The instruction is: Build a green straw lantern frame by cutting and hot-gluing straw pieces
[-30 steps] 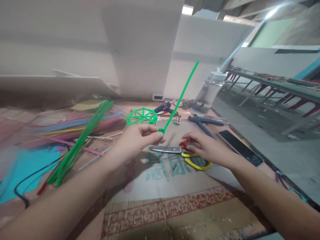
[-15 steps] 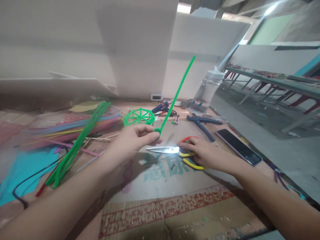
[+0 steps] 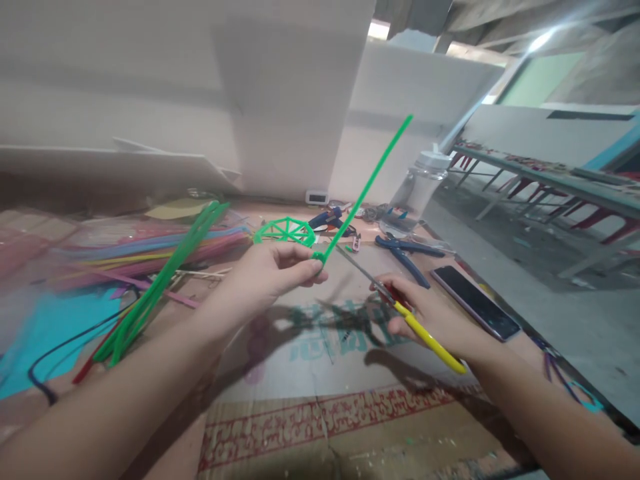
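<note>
Head view: a green fuzzy stem (image 3: 371,181) is held upright and slanting above the counter (image 3: 187,430), its curled end pinched in the left hand (image 3: 280,270). Yellow-handled scissors (image 3: 427,339) are grasped near the pivot by the right hand (image 3: 425,307), blades angled toward the stem. Good control would seem best served by a steady pinch, fingertips kept clear of the blades. Behind lies a green spoked frame (image 3: 285,231); dark blue pliers (image 3: 417,245) and a phone (image 3: 475,303) are seen rightward.
</note>
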Tool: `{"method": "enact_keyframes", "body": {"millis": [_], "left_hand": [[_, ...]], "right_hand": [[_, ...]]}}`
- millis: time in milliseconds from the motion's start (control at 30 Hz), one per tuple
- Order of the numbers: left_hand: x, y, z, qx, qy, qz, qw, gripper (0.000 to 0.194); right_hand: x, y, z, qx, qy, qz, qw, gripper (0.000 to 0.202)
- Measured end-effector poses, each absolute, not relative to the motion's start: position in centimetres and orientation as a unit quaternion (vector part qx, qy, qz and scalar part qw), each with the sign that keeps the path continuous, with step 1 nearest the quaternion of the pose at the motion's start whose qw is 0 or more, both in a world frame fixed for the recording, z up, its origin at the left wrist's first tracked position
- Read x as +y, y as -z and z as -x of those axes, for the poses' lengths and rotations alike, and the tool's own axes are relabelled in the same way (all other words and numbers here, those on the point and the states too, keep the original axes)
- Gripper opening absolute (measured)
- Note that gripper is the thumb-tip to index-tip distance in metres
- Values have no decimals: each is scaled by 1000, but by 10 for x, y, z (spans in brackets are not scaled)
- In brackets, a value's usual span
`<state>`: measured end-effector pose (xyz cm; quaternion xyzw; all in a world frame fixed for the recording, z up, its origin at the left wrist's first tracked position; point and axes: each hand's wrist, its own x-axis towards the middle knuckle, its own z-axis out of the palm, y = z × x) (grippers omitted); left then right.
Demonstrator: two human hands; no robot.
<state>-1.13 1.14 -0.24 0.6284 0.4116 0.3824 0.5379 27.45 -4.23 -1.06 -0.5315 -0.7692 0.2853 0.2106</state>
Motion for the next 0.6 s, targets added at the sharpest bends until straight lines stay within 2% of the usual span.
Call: {"method": "enact_keyframes", "body": {"millis": [400, 600], "left_hand": [[7, 14, -1, 403, -350, -630, 564, 11], [8, 20, -1, 401, -339, -651, 548, 11]], "right_hand": [[-49, 22, -262, -744, -430, 457, 228, 72], [-48, 25, -261, -740, -435, 457, 234, 70]]}}
